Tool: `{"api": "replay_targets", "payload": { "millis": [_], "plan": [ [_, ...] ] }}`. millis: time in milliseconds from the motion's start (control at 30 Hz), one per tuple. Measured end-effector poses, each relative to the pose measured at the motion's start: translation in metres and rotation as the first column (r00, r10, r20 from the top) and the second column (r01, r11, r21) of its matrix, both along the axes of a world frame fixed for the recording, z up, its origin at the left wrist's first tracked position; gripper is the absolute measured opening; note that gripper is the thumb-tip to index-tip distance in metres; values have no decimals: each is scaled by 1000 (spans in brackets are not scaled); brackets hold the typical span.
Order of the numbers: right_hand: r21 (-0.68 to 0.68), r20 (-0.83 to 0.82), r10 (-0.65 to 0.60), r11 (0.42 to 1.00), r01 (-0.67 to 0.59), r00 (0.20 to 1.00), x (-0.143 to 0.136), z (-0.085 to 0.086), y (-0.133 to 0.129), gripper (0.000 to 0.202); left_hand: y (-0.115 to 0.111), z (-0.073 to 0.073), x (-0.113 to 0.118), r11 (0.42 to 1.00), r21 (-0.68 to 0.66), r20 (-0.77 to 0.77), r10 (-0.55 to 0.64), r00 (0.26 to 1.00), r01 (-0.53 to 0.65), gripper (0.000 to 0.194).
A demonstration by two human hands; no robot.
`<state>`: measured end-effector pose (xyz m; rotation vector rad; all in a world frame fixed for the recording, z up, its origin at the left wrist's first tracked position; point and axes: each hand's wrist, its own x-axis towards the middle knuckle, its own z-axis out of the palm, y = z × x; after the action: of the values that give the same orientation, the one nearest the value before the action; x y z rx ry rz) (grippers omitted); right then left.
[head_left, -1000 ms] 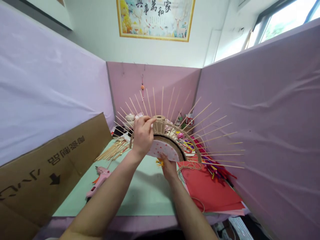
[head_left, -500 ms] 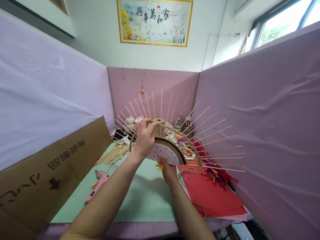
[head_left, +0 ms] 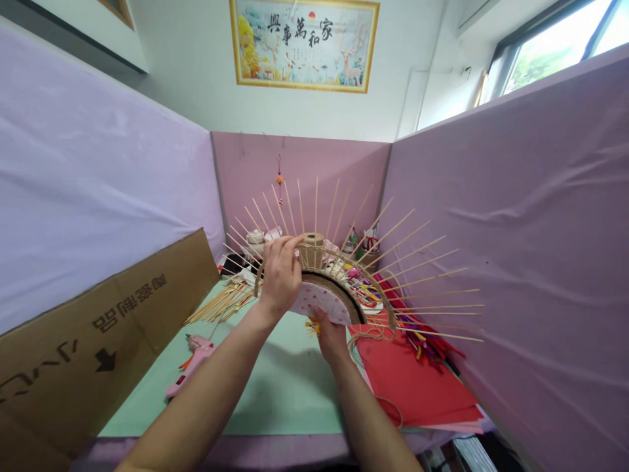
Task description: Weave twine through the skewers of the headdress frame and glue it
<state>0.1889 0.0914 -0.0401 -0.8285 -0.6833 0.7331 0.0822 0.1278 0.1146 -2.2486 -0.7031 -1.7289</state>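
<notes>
A fan-shaped frame is held up above the table. Its half-round base (head_left: 314, 298) is white with red dots and has a dark rim. Thin wooden sticks (head_left: 420, 282) radiate from it, with a band of twine (head_left: 384, 288) woven in an arc across them. My left hand (head_left: 281, 275) is closed over the upper left of the twine band, its fingers curled among the sticks. Below, my right hand (head_left: 331, 334) grips the lower edge of the base, thumb on the dotted face. Loose twine (head_left: 366, 335) trails from the band's right end. My right hand's other fingers are hidden.
A pink glue gun (head_left: 194, 364) and loose sticks (head_left: 221, 303) lie on the green table top (head_left: 275, 400). Red sheets (head_left: 417, 380) and colourful pipe cleaners (head_left: 427, 337) lie at right. A twine roll (head_left: 313, 242) stands behind; a cardboard panel (head_left: 132, 328) borders the left.
My left hand has shifted slightly left and down along the twine band, with its index finger stretched further out. The frame has tilted very slightly; my right hand keeps its hold.
</notes>
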Motion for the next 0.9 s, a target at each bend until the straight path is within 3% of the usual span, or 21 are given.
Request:
{"api": "replay_targets", "payload": {
  "millis": [200, 433, 633, 767, 900],
  "plan": [
    [17, 1, 30, 999, -30, 1000, 0, 0, 0, 42, -13, -1, 5, 999, 7, -112, 40, 993, -40, 37],
    [43, -20, 54, 998, -53, 998, 1, -7, 3, 39, -16, -5, 9, 998, 18, -127, 66, 990, -64, 38],
    [-46, 29, -9, 999, 10, 1000, 2, -5, 0, 45, -23, -6, 12, 996, 20, -53, 82, 995, -81, 36],
    [-22, 28, -6, 1000, 7, 1000, 3, -5, 0, 45, -29, -9, 11, 1000, 1, -20, -3, 1000, 3, 39],
    [-50, 31, -21, 998, 23, 999, 4, -8, 2, 44, -29, -14, 7, 998, 26, 106, -65, 992, 62, 50]
  ]
}}
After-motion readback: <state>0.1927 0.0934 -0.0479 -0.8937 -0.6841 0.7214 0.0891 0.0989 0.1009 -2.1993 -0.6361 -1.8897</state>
